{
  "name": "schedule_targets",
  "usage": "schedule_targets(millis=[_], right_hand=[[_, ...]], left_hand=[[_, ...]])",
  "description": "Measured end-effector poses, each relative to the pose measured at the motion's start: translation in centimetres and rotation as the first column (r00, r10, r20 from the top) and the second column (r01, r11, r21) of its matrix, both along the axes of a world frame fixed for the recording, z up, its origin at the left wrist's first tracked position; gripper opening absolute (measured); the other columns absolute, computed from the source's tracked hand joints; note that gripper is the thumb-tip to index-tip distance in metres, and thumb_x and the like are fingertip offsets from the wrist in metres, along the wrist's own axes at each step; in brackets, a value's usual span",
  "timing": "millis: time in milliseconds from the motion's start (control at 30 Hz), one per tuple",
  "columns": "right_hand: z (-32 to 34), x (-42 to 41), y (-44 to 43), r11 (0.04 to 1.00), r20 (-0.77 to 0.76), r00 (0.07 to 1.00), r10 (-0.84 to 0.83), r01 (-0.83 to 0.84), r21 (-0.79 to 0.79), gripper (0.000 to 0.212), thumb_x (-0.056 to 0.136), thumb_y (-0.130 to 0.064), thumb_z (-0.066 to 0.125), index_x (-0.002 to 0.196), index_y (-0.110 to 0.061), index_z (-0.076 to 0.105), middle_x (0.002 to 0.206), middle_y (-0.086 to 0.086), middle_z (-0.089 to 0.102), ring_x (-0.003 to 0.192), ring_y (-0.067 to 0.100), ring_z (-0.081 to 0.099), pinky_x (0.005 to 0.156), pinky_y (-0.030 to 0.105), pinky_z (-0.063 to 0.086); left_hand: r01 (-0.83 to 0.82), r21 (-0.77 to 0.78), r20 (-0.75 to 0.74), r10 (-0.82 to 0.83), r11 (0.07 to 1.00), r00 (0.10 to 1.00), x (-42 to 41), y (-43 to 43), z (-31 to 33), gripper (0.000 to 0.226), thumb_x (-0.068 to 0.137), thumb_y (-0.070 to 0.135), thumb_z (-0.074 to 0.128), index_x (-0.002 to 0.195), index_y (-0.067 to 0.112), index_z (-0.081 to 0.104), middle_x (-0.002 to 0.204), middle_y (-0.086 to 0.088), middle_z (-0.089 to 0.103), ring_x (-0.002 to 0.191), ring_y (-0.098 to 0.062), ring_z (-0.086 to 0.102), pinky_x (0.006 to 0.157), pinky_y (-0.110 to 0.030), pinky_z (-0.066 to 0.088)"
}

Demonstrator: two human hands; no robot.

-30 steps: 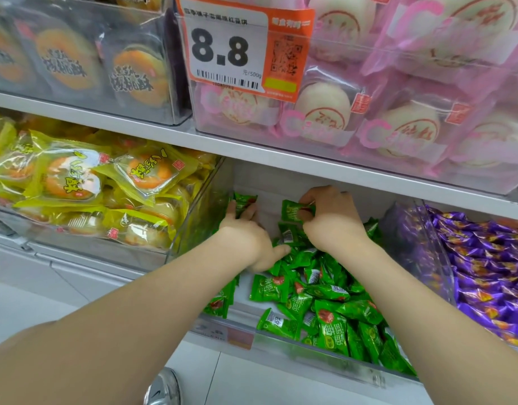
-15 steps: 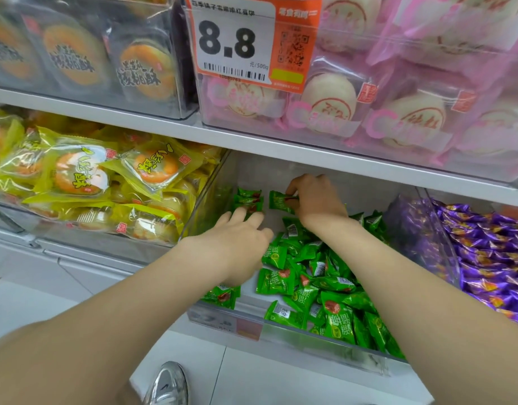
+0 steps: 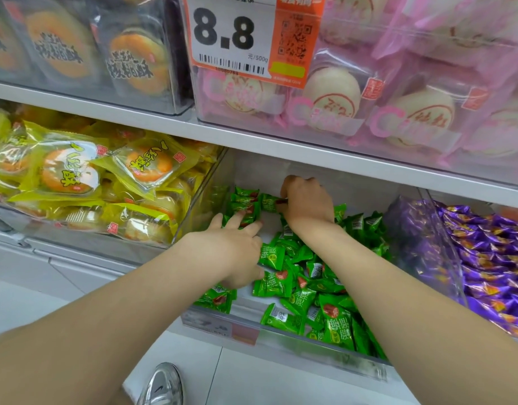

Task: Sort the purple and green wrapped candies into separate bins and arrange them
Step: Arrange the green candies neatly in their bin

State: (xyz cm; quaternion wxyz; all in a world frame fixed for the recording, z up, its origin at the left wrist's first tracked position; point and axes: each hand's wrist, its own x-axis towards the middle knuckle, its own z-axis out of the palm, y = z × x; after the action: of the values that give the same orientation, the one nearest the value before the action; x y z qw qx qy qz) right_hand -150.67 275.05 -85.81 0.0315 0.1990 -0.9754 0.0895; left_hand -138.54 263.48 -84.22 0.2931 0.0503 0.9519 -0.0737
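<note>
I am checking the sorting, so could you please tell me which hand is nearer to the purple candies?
Right. The right hand pinches a green candy to the left of the purple candies; the left hand lies further left, beyond it.

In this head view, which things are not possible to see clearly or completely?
1. Head view: fingertips of the right hand, curled under the hand; how they hold the green candy is hidden.
2. Green pile under the right forearm: covered by it.
3. Purple candies: cut off by the right edge.
4. Bin label: too blurred to read.
</note>
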Motion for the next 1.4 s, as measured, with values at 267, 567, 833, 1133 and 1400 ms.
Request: schedule_targets(millis=[267, 567, 833, 1133, 1400], right_hand=[[1.2, 0.5, 1.8, 0.985, 0.254, 0.967, -0.020, -0.024, 0.170, 0.049, 0.087, -0.033, 0.079, 0.129, -0.015, 0.060, 0.120, 0.012, 0.062, 0.111, 0.035, 0.065, 0.092, 0.040, 0.057], [1.0, 1.2, 2.7, 0.996, 0.323, 0.946, 0.023, -0.051, 0.079, 0.036, 0.072, -0.016, 0.081, 0.097, -0.036, 0.065, 0.113, -0.003, 0.069, 0.111, 0.027, 0.065, 0.103, 0.039, 0.054], [5.5, 2.8, 4.5, 0.922, 0.319, 0.933, 0.165, -0.032, -0.385, 0.036, 0.072, -0.001, 0.080, 0.091, -0.029, 0.067, 0.087, -0.008, 0.077, 0.087, 0.011, 0.074, 0.085, 0.031, 0.062], [7.2, 4.9, 6.3, 0.737, 0.616, 0.700, 0.362, 0.190, -0.649, 0.016, 0.095, -0.016, 0.075, 0.111, -0.018, 0.075, 0.107, 0.008, 0.079, 0.097, 0.019, 0.075, 0.088, 0.035, 0.063], [6.5, 4.1, 5.6, 0.891, 0.470, 0.854, 0.223, 0.017, -0.453, 0.018, 0.091, -0.027, 0.082, 0.107, -0.023, 0.075, 0.101, -0.006, 0.078, 0.082, 0.020, 0.078, 0.068, 0.019, 0.059]], left_hand=[[0.184, 0.118, -0.355, -0.131, 0.976, 0.926, 1.6, 1.1, 1.8, 0.026, 0.107, 0.032, 0.051, 0.126, 0.014, 0.054, 0.120, -0.009, 0.052, 0.117, -0.033, 0.046, 0.096, -0.045, 0.044], [0.082, 0.373, -0.169, -0.019, 0.924, 0.985, 3.6, 4.9, 0.9, 0.010, 0.104, 0.021, 0.051, 0.101, 0.013, 0.046, 0.099, -0.014, 0.054, 0.093, -0.037, 0.058, 0.079, -0.051, 0.055], [-0.085, 0.424, -0.520, 0.319, 0.902, 0.793, 2.4, 3.6, 3.1, 0.050, 0.089, 0.001, 0.069, 0.131, 0.013, 0.044, 0.125, -0.010, 0.044, 0.110, -0.041, 0.063, 0.077, -0.038, 0.037], [-0.014, 0.697, -0.530, 0.528, 0.717, 0.664, 1.0, -0.4, 3.2, 0.006, 0.098, 0.025, 0.069, 0.098, 0.022, 0.074, 0.086, -0.005, 0.072, 0.083, -0.028, 0.073, 0.076, -0.045, 0.063], [-0.121, 0.596, -0.572, 0.525, 0.794, 0.631, 1.3, -0.1, 2.3, 0.009, 0.099, 0.019, 0.063, 0.094, 0.014, 0.069, 0.092, -0.009, 0.069, 0.084, -0.035, 0.070, 0.075, -0.046, 0.060]])
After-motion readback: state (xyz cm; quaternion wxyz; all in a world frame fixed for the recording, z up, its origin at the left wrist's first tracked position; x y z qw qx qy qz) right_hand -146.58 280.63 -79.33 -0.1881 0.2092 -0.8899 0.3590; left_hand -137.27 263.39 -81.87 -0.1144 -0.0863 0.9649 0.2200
